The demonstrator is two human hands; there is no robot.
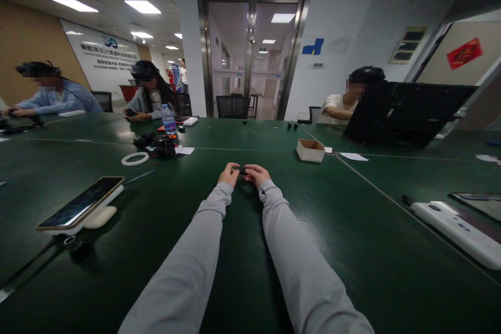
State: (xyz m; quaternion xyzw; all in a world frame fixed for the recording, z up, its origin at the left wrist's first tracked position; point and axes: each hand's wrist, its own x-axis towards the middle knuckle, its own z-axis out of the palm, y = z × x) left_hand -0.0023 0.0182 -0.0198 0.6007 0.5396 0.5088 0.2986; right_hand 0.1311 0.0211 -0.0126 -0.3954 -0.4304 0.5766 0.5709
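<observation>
Both of my arms, in light grey sleeves, reach forward over the dark green table (164, 250). A small black object (242, 171) is held between my two hands, just above the tabletop. My left hand (229, 174) pinches its left end with the fingertips. On the other end, the fingers of my right hand (257, 174) are closed. The object is too small and dark for its exact kind to be told.
A phone (84, 203) on a white stand, a white ring (135, 159) and a water bottle (169, 120) lie or stand to the left. An open box (310, 150), a monitor (407, 112) and a white device (457, 229) are to the right. Several people sit beyond.
</observation>
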